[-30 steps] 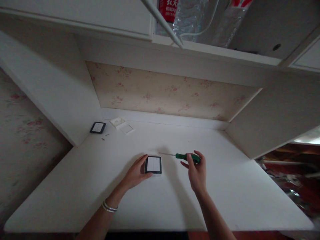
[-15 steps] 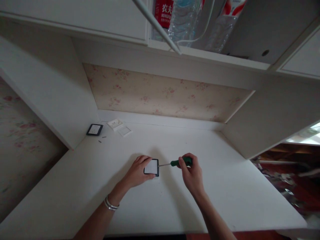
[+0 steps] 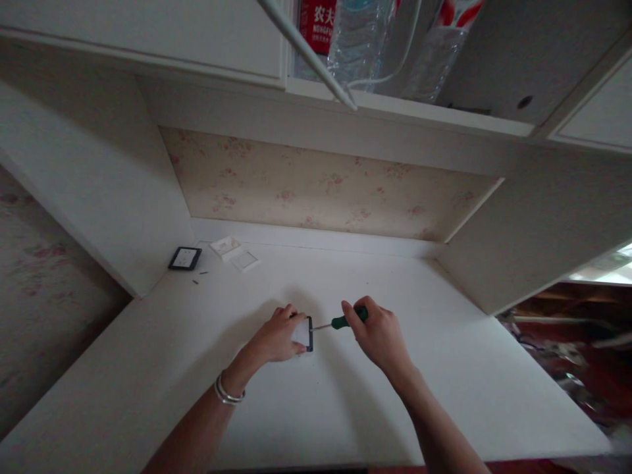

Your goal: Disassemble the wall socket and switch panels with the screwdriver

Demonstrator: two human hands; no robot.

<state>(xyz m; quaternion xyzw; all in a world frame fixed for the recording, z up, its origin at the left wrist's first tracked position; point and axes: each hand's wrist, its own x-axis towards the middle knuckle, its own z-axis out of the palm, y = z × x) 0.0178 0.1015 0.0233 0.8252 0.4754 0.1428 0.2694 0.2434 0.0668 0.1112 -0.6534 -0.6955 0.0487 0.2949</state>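
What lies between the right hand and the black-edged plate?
The front of a green-handled screwdriver, its metal shaft pointing at the plate, in the head view.

This looks like a room in a home: flower-patterned wallpaper [image 3: 306,174] shows behind a white table [image 3: 459,368], with a white cabinet [image 3: 148,36] overhead and plastic bottles [image 3: 358,49] on an open shelf [image 3: 419,109].

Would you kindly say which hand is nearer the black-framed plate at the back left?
Left. The left hand is in front and to the right of that plate; the right hand, on the screwdriver, is farther right.
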